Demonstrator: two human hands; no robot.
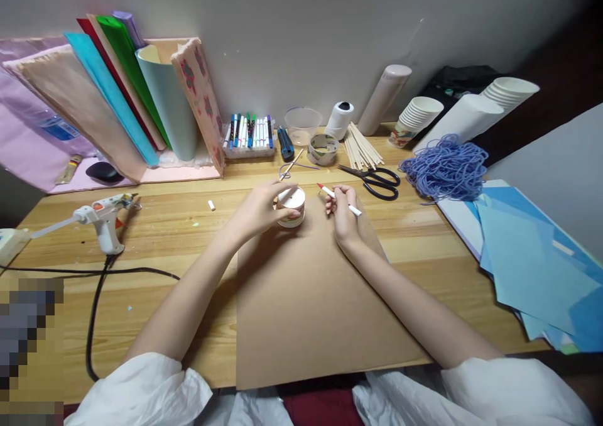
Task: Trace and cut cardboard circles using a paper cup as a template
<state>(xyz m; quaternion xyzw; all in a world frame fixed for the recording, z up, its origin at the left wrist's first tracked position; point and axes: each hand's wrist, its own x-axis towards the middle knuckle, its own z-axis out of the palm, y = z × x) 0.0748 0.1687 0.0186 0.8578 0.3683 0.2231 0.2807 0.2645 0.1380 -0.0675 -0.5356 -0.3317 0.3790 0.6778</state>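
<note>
My left hand (pixel 264 209) is wrapped round a small paper cup (pixel 291 217) with a white top, which stands near the far edge of a brown cardboard sheet (pixel 306 313). Fingers and thumb lie on either side of the cup. To the right, my right hand (pixel 345 215) grips a white marker (pixel 353 210) with a red tip that points up and left toward the cup, apart from it. Just behind the cup lie a thin wooden stick (pixel 291 164) and a bit of purple string.
A glue gun (pixel 107 223) with a black cord lies left. Behind are a marker box (pixel 249 138), blue cutter (pixel 285 143), tape roll (pixel 323 149), sticks (pixel 362 147) and black scissors (pixel 380 181). Blue yarn (pixel 445 167) and blue sheets (pixel 532 262) lie right.
</note>
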